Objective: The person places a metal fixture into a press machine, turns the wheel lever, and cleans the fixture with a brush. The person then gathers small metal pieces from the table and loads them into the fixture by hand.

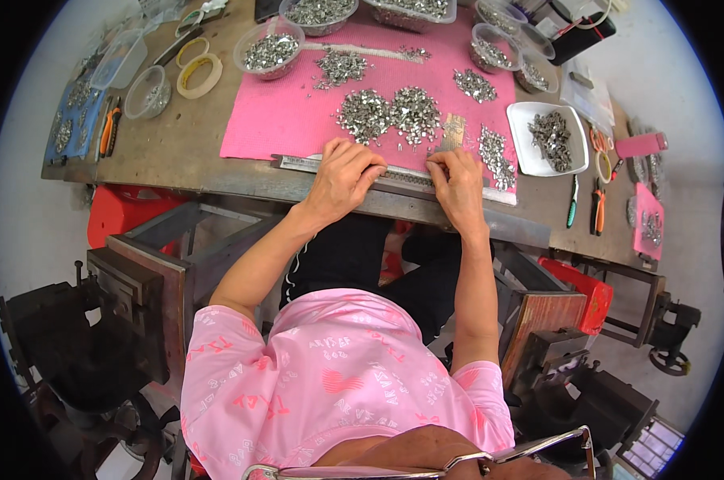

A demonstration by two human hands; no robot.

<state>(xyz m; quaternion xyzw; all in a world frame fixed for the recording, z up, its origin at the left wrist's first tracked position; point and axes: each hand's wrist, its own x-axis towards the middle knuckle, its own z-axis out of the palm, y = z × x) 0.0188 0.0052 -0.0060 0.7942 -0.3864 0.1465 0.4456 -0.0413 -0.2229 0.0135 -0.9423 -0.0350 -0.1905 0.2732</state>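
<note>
As the head view looks down, the left hand (344, 178) and right hand (460, 186) are at the near edge of a table (178, 158), close to each other with a gap between. A long metal strip (410, 178) lies along that edge, running across the gap and sticking out to the left of the left hand. Each hand has its fingers curled and its fingertips bunched at the strip; I cannot tell whether they pinch it or just rest there.

Just beyond the gap, 2 piles of metal pieces (364, 116) sit side by side on a pink mat (266, 120). Just right of the right hand is a longer pile (496, 156), then a white tray (525, 138) of more pieces. Orange-handled pliers (598, 210) lie farther right. Ahead and left of the left hand stands a filled round tub (270, 73).
</note>
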